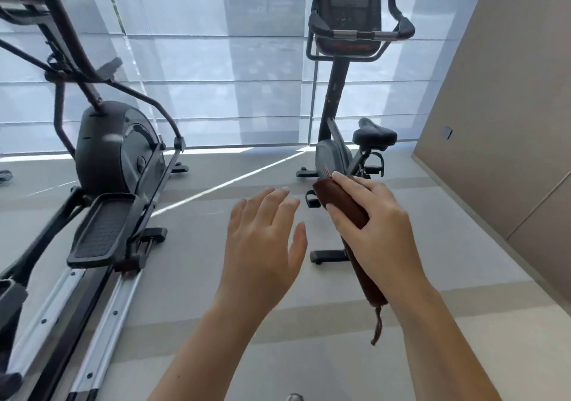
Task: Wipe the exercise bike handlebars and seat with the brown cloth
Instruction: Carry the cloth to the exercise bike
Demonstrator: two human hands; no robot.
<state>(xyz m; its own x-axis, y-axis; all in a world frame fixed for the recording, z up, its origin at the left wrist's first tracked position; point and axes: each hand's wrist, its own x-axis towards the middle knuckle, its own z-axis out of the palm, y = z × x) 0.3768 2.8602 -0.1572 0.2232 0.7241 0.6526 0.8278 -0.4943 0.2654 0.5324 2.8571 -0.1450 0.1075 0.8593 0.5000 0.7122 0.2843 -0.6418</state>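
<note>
Grey gym floor (pixel 216 308) runs up to a window wall hung with pale blinds (pixel 216 61). Your right hand (pixel 377 224) grips the brown cloth (pixel 343 198), which is rolled into a long tube with a frayed end dangling below your wrist. Your left hand (pixel 262 240) hovers just beside it, fingers spread, holding nothing. Ahead, well apart from the cloth, stands the exercise bike (pixel 335 150), with neither hand on its handlebars (pixel 358 34) or seat (pixel 374 136). An elliptical trainer (pixel 117 153) sits to your left.

Pale pleated blinds (pixel 216 61) span upper frame, backlit; daylight diffuse. Grey floor (pixel 179 271) with lighter bands; thin sunlit streak (pixel 234 180) crosses centre. Beige panelled wall (pixel 509 91) at right. Elliptical trainer (pixel 117 153) stands at left on floor.
</note>
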